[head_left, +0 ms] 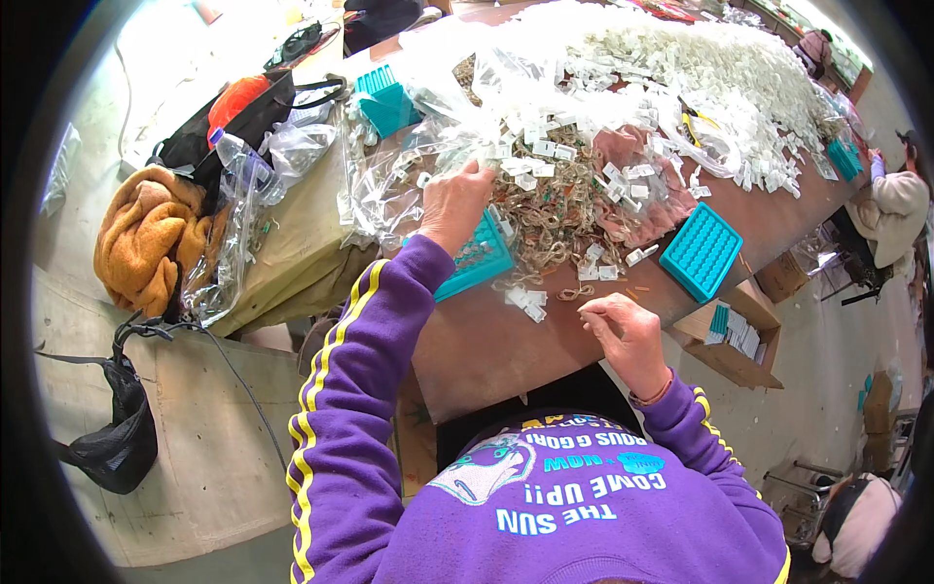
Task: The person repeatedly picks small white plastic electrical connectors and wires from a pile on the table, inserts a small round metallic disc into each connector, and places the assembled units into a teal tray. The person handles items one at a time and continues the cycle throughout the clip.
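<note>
The brown workbench [486,360] bears a heap of tan cords [543,222] and loose white plastic tags [526,302]. In the head view, the left hand [455,206] curls beside a teal tray [477,280]; its hold cannot be told. The right hand [630,336] has thumb and fingertips close together, contents unclear. Some tray cells appear filled; judged by eye, much loose stock is left.

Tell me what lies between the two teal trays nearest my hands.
The head view shows a tangled heap of tan cords and small white pieces there.
</note>
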The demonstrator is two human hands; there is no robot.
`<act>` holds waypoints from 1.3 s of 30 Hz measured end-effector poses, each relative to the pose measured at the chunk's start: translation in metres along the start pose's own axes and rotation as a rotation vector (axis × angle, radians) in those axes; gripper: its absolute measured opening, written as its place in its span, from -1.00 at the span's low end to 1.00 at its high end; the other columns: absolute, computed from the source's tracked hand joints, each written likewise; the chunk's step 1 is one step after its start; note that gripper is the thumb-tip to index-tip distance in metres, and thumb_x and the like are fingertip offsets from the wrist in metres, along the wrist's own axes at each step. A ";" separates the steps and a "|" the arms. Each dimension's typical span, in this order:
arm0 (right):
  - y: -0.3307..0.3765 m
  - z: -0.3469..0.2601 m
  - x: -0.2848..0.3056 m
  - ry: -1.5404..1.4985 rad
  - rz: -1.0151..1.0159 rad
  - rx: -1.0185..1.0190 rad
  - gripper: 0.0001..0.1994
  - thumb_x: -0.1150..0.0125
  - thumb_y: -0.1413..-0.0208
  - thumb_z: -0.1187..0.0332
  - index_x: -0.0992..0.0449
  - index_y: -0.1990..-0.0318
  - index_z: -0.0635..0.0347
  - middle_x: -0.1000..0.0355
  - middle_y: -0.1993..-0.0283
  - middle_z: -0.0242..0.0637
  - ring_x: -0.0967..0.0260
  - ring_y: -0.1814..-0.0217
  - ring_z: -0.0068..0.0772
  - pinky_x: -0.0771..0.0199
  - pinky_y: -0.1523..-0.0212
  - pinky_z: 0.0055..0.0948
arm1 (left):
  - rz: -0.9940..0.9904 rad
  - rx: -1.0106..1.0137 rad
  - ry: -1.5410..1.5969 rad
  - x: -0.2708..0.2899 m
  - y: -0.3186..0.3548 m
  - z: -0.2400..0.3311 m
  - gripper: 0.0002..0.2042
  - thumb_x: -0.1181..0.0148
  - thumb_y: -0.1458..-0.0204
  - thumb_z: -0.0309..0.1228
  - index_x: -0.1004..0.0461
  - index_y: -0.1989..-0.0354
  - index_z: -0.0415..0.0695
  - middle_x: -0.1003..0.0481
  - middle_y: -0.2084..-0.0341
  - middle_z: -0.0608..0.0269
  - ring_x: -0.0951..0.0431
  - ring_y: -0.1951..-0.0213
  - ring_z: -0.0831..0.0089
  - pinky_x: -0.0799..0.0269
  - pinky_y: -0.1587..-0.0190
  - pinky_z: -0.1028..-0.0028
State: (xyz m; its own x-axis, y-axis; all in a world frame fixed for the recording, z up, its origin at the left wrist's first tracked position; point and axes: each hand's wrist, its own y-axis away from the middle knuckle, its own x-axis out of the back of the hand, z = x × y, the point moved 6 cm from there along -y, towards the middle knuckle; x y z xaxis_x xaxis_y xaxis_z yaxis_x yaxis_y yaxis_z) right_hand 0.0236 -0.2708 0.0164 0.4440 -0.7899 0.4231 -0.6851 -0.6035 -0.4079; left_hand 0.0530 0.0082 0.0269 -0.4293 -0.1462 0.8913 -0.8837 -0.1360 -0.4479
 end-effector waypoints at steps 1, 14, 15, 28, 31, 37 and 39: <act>0.000 -0.001 -0.002 -0.011 -0.003 0.009 -0.90 -0.26 -0.03 0.55 -0.56 0.27 0.24 -0.52 0.34 -0.18 -0.49 0.39 -0.29 -0.48 0.37 -0.45 | -0.010 0.005 -0.005 0.000 0.000 -0.003 -0.88 -0.14 -0.07 -0.27 -0.54 0.26 0.08 -0.49 0.40 0.29 -0.59 0.45 0.19 -0.50 0.42 0.25; -0.001 0.001 -0.003 0.004 -0.040 0.017 -0.90 -0.26 -0.01 0.54 -0.55 0.28 0.25 -0.53 0.30 -0.16 -0.51 0.31 -0.15 -0.51 0.31 -0.38 | 0.091 0.069 0.015 0.017 0.010 -0.015 -0.90 -0.19 0.00 -0.27 -0.50 0.45 0.04 -0.47 0.42 0.34 -0.57 0.47 0.22 -0.48 0.43 0.28; -0.001 0.001 -0.004 0.011 -0.048 0.033 -0.90 -0.27 -0.01 0.54 -0.55 0.28 0.25 -0.53 0.30 -0.16 -0.52 0.31 -0.16 -0.51 0.31 -0.39 | 0.110 0.059 0.053 0.023 0.015 -0.015 -0.90 -0.17 -0.01 -0.27 -0.49 0.46 0.02 -0.46 0.44 0.32 -0.57 0.49 0.21 -0.48 0.45 0.27; -0.025 0.007 -0.034 -0.398 -0.090 -0.189 -0.71 -0.20 -0.17 0.40 -0.45 -0.03 0.27 -0.56 0.27 -0.28 -0.50 0.23 -0.53 -0.50 0.21 -0.53 | 0.341 0.018 0.671 0.073 0.087 0.038 -0.86 -0.32 0.14 -0.63 -0.46 0.46 -0.17 -0.53 0.48 0.23 -0.58 0.45 0.42 -0.48 0.40 0.51; -0.024 0.008 -0.051 -0.565 -0.086 -0.238 -0.59 -0.17 -0.23 0.34 -0.34 -0.19 0.27 -0.55 0.15 -0.26 -0.46 0.11 -0.59 -0.47 0.10 -0.57 | 0.302 0.013 0.773 0.071 0.109 0.069 -0.82 -0.31 0.18 -0.66 -0.45 0.44 -0.17 -0.52 0.45 0.19 -0.56 0.41 0.31 -0.48 0.41 0.46; -0.006 0.034 -0.059 -0.685 0.031 -0.458 -0.73 -0.15 -0.23 0.42 -0.44 -0.04 0.34 -0.53 0.14 -0.30 -0.45 0.13 -0.59 -0.48 0.11 -0.58 | 0.338 0.039 0.845 0.064 0.137 0.096 -0.80 -0.36 0.17 -0.62 -0.49 0.36 -0.17 -0.53 0.39 0.19 -0.57 0.42 0.31 -0.50 0.39 0.45; -0.001 0.040 -0.051 -0.795 0.063 -0.469 -0.78 -0.12 -0.24 0.44 -0.46 0.01 0.33 -0.52 0.17 -0.31 -0.46 0.18 -0.60 -0.48 0.13 -0.59 | 0.296 0.140 0.835 0.059 0.143 0.091 -0.81 -0.36 0.16 -0.61 -0.50 0.35 -0.18 -0.52 0.38 0.18 -0.57 0.42 0.32 -0.51 0.37 0.45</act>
State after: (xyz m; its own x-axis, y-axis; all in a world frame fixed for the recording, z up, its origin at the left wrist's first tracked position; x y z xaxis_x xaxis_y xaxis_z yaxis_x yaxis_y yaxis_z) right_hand 0.0247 -0.2344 -0.0372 0.5446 -0.7670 -0.3393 -0.8083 -0.5880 0.0319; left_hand -0.0817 -0.1095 0.0090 -0.6801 0.5590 0.4744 -0.7079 -0.3326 -0.6231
